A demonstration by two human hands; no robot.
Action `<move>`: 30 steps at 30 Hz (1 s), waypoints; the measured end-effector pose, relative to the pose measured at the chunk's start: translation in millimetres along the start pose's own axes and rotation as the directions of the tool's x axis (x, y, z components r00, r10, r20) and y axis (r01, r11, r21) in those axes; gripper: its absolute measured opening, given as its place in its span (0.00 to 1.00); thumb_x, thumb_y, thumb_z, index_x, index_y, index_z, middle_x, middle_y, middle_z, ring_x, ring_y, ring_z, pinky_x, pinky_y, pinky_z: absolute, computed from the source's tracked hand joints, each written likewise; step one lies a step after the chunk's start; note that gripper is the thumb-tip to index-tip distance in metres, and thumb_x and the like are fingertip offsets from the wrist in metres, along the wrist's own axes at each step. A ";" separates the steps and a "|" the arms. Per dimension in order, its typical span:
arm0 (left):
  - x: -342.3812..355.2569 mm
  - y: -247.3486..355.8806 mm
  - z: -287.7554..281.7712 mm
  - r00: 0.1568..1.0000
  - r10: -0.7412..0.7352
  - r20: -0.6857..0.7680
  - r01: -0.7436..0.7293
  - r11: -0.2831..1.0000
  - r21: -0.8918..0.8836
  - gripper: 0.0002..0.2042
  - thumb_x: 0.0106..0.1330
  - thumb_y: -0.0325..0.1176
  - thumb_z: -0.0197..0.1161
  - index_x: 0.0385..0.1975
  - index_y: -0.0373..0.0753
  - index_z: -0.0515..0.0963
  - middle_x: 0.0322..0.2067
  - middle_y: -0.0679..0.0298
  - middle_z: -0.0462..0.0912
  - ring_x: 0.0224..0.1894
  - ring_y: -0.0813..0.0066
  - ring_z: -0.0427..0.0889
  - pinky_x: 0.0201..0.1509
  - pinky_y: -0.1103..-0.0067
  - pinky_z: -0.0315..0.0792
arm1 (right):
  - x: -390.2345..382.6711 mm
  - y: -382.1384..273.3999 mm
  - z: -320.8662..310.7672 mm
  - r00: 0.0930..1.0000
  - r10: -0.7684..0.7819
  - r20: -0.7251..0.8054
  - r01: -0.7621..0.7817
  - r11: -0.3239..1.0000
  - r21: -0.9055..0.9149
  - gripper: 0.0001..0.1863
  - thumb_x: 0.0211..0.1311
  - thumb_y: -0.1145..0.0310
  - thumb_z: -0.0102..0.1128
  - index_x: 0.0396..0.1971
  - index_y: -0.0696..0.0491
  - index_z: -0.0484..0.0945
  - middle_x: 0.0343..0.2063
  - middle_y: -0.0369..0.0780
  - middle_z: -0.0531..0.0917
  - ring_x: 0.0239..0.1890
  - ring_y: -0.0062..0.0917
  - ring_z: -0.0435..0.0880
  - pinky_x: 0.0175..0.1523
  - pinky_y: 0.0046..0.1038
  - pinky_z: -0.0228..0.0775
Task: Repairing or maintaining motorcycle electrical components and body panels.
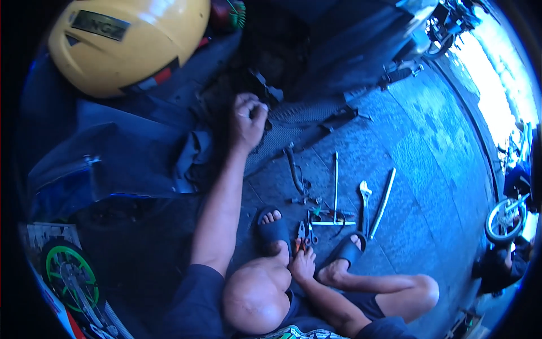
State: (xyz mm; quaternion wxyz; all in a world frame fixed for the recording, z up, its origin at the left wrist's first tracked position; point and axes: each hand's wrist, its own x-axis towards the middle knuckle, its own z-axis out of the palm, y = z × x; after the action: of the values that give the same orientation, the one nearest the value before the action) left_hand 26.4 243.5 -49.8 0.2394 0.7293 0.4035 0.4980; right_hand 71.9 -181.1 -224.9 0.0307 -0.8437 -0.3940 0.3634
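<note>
My left hand [249, 121] reaches up to the dark open part of a scooter [152, 152]. Its fingers are curled against the thumb, and whatever they hold is too small or hidden to name. Just beyond them is a metal bracket [266, 86]. Down between my feet, my right hand [303, 264] closes around the red-orange handles of a pair of pliers [301, 231], whose jaws point away from me. A pair of scissors [309, 228] lies right beside the pliers. The scooter's textured footboard [293, 127] lies right of my left hand.
A yellow helmet [135, 39] rests on the scooter. On the floor lie an adjustable wrench [365, 203], a metal bar [384, 202], a T-shaped rod [336, 181] and a black curved piece [293, 169]. A green-rimmed wheel [70, 274] stands at left; a person [502, 265] is at far right.
</note>
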 end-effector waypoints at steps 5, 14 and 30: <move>2.1 7.0 -9.6 1.000 0.008 0.020 -0.006 0.998 -0.063 0.06 0.61 0.27 0.63 0.28 0.30 0.81 0.43 0.57 0.78 0.46 0.66 0.79 0.48 0.74 0.74 | 1.8 0.7 -6.9 1.000 0.013 0.012 -0.014 1.000 0.012 0.25 0.60 0.56 0.65 0.50 0.60 0.77 0.61 0.51 0.66 0.61 0.49 0.69 0.56 0.50 0.73; -1.5 -73.0 -24.2 0.996 0.075 0.038 -0.082 0.966 0.246 0.08 0.70 0.30 0.60 0.34 0.32 0.83 0.46 0.52 0.81 0.51 0.56 0.78 0.58 0.65 0.71 | 14.7 -7.5 -7.9 0.999 -0.041 0.029 0.045 0.986 -0.161 0.16 0.63 0.67 0.57 0.48 0.56 0.78 0.51 0.48 0.75 0.54 0.45 0.77 0.49 0.48 0.79; 3.7 -49.0 -6.0 0.971 0.036 0.236 0.006 0.985 -0.173 0.09 0.78 0.27 0.48 0.41 0.27 0.75 0.49 0.57 0.75 0.48 0.70 0.77 0.56 0.77 0.71 | 12.0 7.8 -109.5 0.897 -0.164 0.410 0.029 0.948 0.316 0.23 0.51 0.73 0.52 0.49 0.62 0.78 0.40 0.55 0.85 0.49 0.48 0.84 0.52 0.45 0.74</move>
State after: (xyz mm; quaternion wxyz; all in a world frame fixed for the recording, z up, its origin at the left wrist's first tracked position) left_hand 4.4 273.6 -82.4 0.3447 0.7634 0.3214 0.4418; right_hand 151.8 -152.5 -154.3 0.0893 -0.7067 -0.3727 0.5947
